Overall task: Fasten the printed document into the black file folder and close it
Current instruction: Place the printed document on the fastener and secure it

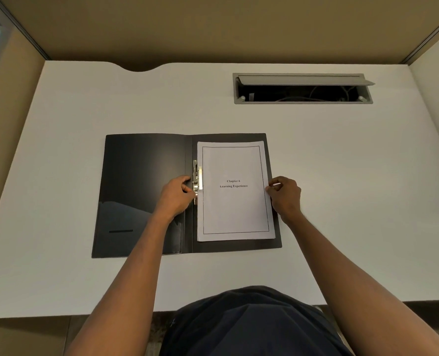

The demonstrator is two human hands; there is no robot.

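A black file folder (141, 186) lies open flat on the white desk. The printed document (235, 206), headed "Chapter 6 Learning Experience", rests on the folder's right half. A silver metal clamp (197, 176) runs along the spine by the paper's left edge, its lever raised. My left hand (176, 197) has its fingers curled on the lower part of the clamp. My right hand (285, 195) pinches the document's right edge at mid-height.
The white desk (341, 176) is walled by tan partitions on three sides. A grey cable hatch (303, 88) stands open at the back right, with wires inside. A curved cutout (141, 68) marks the desk's back edge. My dark-clothed torso is at the front edge.
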